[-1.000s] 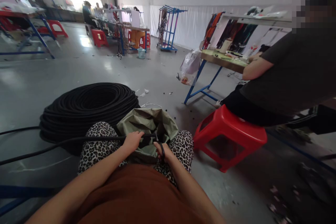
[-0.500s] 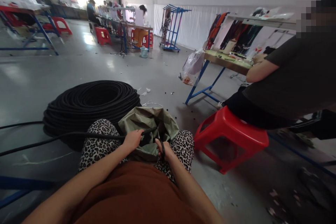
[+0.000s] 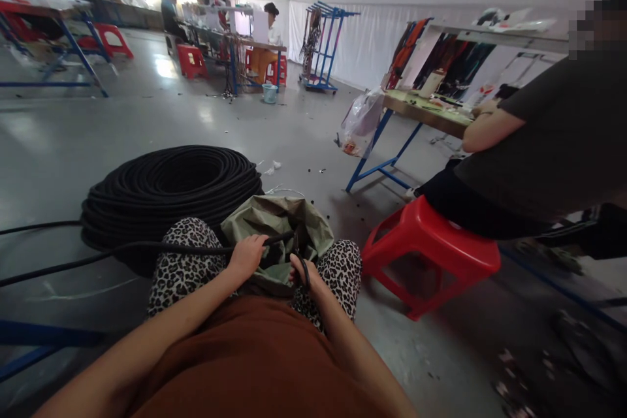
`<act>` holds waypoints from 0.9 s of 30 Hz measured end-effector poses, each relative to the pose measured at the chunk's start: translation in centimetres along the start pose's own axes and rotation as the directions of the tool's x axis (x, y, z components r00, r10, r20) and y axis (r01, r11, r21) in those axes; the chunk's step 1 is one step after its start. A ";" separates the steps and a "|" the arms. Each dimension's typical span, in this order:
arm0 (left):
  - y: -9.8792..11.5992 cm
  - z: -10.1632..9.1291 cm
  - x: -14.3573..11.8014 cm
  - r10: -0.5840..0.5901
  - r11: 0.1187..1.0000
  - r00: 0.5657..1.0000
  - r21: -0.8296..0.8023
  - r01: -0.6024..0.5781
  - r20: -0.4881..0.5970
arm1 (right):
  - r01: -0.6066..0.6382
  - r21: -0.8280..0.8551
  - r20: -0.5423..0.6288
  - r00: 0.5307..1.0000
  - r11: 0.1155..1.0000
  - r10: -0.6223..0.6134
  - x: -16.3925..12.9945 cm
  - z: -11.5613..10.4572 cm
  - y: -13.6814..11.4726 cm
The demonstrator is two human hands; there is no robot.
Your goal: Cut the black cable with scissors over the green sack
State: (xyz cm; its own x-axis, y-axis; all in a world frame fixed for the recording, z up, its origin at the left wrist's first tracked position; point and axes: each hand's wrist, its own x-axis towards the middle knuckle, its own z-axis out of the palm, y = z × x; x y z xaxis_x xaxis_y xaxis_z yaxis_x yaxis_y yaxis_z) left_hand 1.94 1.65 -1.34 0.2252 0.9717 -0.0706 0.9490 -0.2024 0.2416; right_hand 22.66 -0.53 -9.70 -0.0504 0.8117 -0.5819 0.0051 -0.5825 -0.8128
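Note:
My left hand (image 3: 249, 255) is closed around a thick black cord (image 3: 196, 249), whose end points right over an open olive-green sack (image 3: 245, 214). In my right hand (image 3: 302, 270) is a pair of scissors (image 3: 307, 272) with black handles. The blades are close to the cord's end, but whether they touch it I cannot make out. Between my knees sits the sack, its inside mostly in shadow. From my left hand the cord runs left across my knee. A large coil of black cord (image 3: 171, 196) lies on the floor beyond my left knee.
Close on the right a person sits on a red plastic stool (image 3: 431, 248) at a workbench (image 3: 421, 111). A plastic bag (image 3: 362, 121) hangs from that bench. A blue rack (image 3: 323, 52), more stools and people at tables stand farther back.
The cord's end now reaches up and right toward the scissors, higher over the sack. My left hand has moved up slightly; my right hand stays nearly in place.

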 end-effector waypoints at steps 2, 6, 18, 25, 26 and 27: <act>0.0 0.0 0.0 0.002 1.000 1.000 0.003 -0.002 0.000 | 0.017 0.001 -0.005 1.000 1.000 -0.017 -0.1 -0.1 0.0; 0.0 0.0 -0.1 0.002 1.000 1.000 0.016 -0.002 -0.003 | 0.053 -0.042 0.025 0.998 0.998 -0.052 -0.3 -0.1 0.0; 0.2 -0.1 -0.4 0.058 0.998 0.998 0.032 -0.058 0.031 | 0.061 -0.137 0.026 0.998 0.989 -0.058 -0.9 -0.1 -0.9; -0.1 0.3 -0.4 0.088 0.993 0.994 0.078 -0.093 0.059 | 0.018 -0.170 0.013 1.000 0.985 -0.016 -0.8 0.0 -1.1; -0.1 0.4 -0.4 0.097 0.992 0.993 0.080 -0.102 0.059 | 0.022 -0.161 0.017 1.000 0.987 -0.019 -0.7 0.1 -1.0; -0.2 0.4 -0.4 0.105 0.991 0.993 0.080 -0.109 0.057 | 0.019 -0.145 0.014 1.000 0.989 -0.017 -0.5 0.2 -0.9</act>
State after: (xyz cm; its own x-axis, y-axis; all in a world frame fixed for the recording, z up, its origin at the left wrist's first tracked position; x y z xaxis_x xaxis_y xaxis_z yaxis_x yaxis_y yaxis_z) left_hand 1.78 1.26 -1.75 0.3355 0.9367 -0.0999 0.9334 -0.3163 0.1695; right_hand 22.52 -0.43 -8.65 -0.0650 0.8207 -0.5676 0.1492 -0.5544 -0.8187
